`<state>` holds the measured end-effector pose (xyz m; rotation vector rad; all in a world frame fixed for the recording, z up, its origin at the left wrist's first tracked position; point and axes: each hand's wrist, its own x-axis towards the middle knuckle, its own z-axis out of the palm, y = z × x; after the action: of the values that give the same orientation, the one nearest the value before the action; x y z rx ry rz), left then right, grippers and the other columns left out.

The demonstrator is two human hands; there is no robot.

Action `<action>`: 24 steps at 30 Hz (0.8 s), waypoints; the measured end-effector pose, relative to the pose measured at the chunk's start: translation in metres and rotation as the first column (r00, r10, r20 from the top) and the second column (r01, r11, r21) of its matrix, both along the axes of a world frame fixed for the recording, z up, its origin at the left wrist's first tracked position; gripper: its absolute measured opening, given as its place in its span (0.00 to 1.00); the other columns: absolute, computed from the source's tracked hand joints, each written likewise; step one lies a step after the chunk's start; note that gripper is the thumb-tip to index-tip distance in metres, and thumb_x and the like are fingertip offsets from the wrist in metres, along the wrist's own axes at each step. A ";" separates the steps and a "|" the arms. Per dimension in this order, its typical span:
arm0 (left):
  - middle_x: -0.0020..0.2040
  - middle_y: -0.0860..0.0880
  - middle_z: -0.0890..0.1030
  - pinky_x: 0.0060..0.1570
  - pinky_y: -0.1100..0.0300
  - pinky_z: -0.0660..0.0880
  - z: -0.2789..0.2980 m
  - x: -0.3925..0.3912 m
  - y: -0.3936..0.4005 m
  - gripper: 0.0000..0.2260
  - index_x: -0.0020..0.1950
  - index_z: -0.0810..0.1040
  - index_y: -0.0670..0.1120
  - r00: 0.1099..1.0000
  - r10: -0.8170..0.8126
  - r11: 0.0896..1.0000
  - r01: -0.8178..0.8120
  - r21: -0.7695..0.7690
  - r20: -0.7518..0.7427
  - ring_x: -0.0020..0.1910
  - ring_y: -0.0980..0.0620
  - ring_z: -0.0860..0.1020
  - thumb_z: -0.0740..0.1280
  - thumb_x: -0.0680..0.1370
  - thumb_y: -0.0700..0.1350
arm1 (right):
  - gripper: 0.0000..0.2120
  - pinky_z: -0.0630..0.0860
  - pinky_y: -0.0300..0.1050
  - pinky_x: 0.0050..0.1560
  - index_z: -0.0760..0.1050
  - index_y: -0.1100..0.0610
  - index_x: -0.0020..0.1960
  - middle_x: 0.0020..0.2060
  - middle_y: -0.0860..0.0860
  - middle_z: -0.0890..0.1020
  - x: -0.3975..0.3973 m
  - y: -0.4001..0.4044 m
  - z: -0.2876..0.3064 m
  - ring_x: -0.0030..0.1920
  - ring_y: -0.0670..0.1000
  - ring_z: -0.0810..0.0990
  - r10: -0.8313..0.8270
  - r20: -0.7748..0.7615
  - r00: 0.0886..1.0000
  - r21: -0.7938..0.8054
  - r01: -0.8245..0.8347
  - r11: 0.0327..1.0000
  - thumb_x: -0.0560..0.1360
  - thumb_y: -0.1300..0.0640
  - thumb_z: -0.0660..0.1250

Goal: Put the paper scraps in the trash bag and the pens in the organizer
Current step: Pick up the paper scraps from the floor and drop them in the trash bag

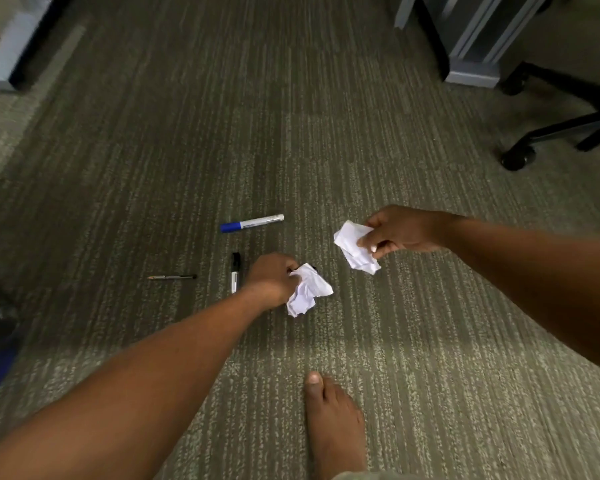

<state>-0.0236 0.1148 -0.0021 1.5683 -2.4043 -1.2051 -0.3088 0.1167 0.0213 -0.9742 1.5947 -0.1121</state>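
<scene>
Paper scraps sit crumpled in both grips: left hand (271,278) pinches one scrap (307,289) at centre, right hand (400,232) pinches another (355,247) at two o'clock. Black marker (235,271), thin pen (172,277) and blue marker (252,223) lie on the carpet (430,341) beyond.

Open carpet (222,116) stretches ahead; three pens (235,271) lie left, a chair base (561,126) stands far right.
</scene>
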 end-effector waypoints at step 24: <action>0.39 0.48 0.82 0.31 0.66 0.68 0.134 0.218 -0.087 0.07 0.49 0.83 0.43 0.841 0.485 0.767 -0.541 -0.346 -0.239 0.32 0.54 0.77 0.68 0.77 0.45 | 0.08 0.79 0.36 0.36 0.77 0.68 0.54 0.43 0.59 0.79 0.301 -0.162 0.148 0.38 0.50 0.78 0.124 0.259 0.958 -0.561 0.044 0.827 0.76 0.66 0.68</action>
<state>0.1949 0.0283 0.1318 1.7585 -1.7860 -0.6327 -0.0075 -0.0451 0.1696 -1.3750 1.2855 -0.7007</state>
